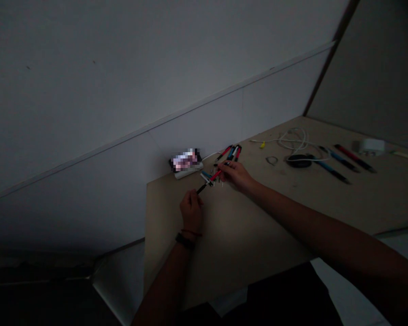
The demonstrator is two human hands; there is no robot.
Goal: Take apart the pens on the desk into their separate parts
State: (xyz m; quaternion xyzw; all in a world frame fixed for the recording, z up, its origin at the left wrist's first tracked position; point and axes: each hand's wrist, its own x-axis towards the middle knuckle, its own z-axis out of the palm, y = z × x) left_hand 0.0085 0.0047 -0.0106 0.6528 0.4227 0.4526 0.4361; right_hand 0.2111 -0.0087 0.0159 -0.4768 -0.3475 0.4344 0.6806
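Observation:
Pinched in my left hand [191, 208] is a slim black pen part [201, 188], pointing up and to the right. My right hand [236, 175] has its fingers closed on a red pen barrel [215, 175]. The two pieces meet in line between my hands, with a pale bit at the meeting point; whether they are joined I cannot tell. Just behind them lie small loose pen parts [206, 175], blue and white, partly hidden. Several pens [227, 152] with red, blue and white barrels lie together beyond my right hand.
A phone with a lit, blurred screen [185, 160] leans on a white stand [189, 171] by the wall. To the right lie a coiled white cable [294, 138], a black oval object [299, 160], a blue pen [331, 172], a red pen [355, 158] and a white block [372, 146].

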